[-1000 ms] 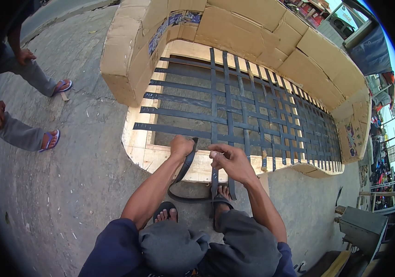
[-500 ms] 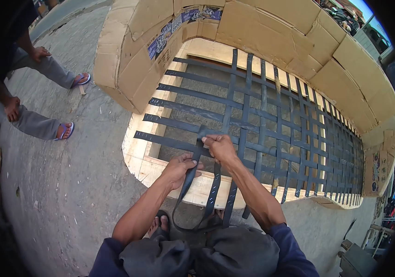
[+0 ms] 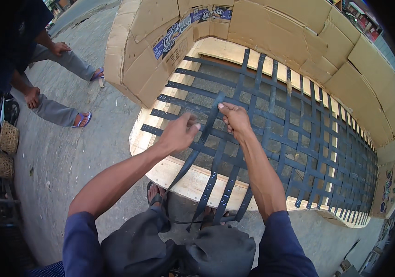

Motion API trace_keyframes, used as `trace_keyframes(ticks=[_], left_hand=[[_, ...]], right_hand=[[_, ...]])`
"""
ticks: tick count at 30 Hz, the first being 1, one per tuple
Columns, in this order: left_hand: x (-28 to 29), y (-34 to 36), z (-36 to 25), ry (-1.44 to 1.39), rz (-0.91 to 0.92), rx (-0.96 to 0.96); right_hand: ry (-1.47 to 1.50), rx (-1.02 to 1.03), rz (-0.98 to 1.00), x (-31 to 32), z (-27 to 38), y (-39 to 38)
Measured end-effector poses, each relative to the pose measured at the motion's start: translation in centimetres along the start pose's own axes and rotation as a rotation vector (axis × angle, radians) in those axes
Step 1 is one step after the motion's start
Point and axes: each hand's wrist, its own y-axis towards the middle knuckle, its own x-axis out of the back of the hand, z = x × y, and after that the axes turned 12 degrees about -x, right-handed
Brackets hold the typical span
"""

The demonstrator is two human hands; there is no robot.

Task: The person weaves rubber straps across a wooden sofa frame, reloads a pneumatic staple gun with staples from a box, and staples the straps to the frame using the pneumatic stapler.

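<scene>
A dark webbing strap [image 3: 211, 117] lies over the near cross straps of a woven lattice, its loose tail hanging past the frame's near edge. My right hand [image 3: 236, 121] pinches this strap near its upper end, thumb and forefinger closed on it. Just left of the strap is my left hand [image 3: 177, 133], thumb and fingers apart and slightly blurred, holding nothing that shows. The lattice of dark straps [image 3: 271, 121] is stapled across a pale wooden frame [image 3: 183, 169]. Several strap ends [image 3: 229, 190] with staples in them hang over the near edge.
Cardboard-covered walls [image 3: 276, 32] rise along the back and both ends of the frame. At the left, another person's hands [image 3: 32, 97] rest at their knees, sandals on the concrete ground [image 3: 63, 171]. Woven baskets [image 3: 8, 138] stand at the far left.
My right hand has carried the strap's end farther away, across more of the cross straps. My left hand has let go of the strap and moved up and away. The view has shifted slightly.
</scene>
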Motion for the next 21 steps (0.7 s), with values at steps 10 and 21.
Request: trace_keyframes(ticks=[10, 21], left_hand=[[-5.0, 9.1, 3.0, -0.11, 0.291, 0.537], [-5.0, 9.4, 7.9, -0.781, 0.225, 0.586]], right_hand=[[-0.609, -0.025, -0.202, 0.7, 0.4, 3.9], [-0.167, -0.14, -0.12, -0.9, 1.0, 7.9]])
